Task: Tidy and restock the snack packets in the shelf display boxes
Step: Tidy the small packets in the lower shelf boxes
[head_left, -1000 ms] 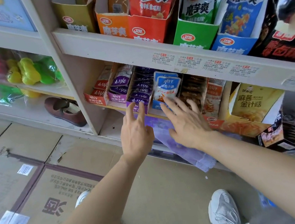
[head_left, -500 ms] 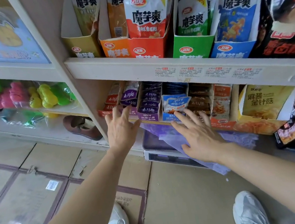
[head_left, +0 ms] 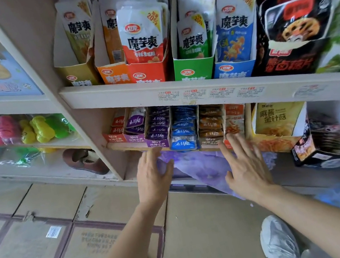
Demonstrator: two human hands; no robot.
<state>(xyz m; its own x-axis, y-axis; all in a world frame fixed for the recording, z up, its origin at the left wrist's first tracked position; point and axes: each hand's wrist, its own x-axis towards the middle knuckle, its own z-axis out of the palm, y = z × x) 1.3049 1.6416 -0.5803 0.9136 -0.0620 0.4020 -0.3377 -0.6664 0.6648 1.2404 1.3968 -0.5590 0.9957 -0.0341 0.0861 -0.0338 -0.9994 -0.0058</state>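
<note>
Both hands are spread flat with straight fingers, gripping nothing. The left hand (head_left: 153, 176) sits at six o'clock of the purple display box (head_left: 158, 141), fingertips at the lower shelf (head_left: 126, 146) edge. The right hand (head_left: 248, 169) sits at five o'clock of the brown display box (head_left: 211, 139). Blue packets (head_left: 183, 127) stand between those boxes, and a purple plastic bag (head_left: 197, 164) lies between the hands.

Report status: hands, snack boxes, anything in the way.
Left hand open, right hand open, both at the lower shelf edge, holding nothing. Snack boxes hold packets, blue packet leans at front. Purple bag hangs between hands, under boxes.
</note>
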